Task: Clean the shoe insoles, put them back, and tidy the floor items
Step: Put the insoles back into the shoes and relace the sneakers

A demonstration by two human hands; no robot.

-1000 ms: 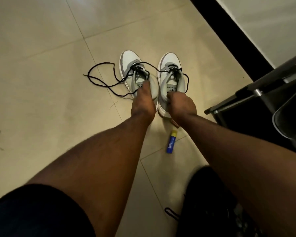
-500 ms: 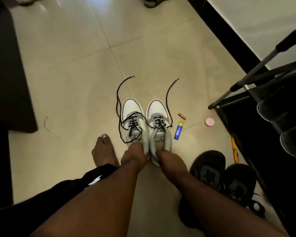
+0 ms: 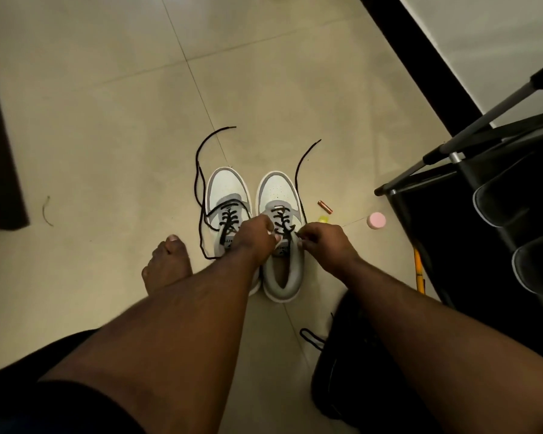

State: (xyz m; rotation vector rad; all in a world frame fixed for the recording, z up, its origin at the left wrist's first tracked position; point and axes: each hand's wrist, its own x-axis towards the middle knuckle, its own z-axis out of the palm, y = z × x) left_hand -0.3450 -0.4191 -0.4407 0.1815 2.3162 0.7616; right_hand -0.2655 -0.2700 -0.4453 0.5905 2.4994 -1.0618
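Note:
Two white and grey sneakers stand side by side on the tiled floor, toes pointing away: the left sneaker (image 3: 224, 195) and the right sneaker (image 3: 278, 195). Their black laces (image 3: 201, 158) trail loose over the tiles. My left hand (image 3: 253, 238) pinches the lace at the tongue of the right sneaker. My right hand (image 3: 322, 244) pinches the lace end on that sneaker's right side. The insoles are hidden inside the shoes.
A small battery (image 3: 325, 206), a yellow-capped stick (image 3: 323, 218) and a pink round lid (image 3: 376, 220) lie right of the sneakers. An orange pencil (image 3: 418, 270) lies by a black shoe rack (image 3: 470, 183). A black shoe (image 3: 351, 355) and my bare foot (image 3: 166, 264) are nearby.
Both hands left the sneakers' heels and moved up to the right sneaker's laces, now pinching them. The camera came closer; my right hand now covers most of the yellow-capped stick.

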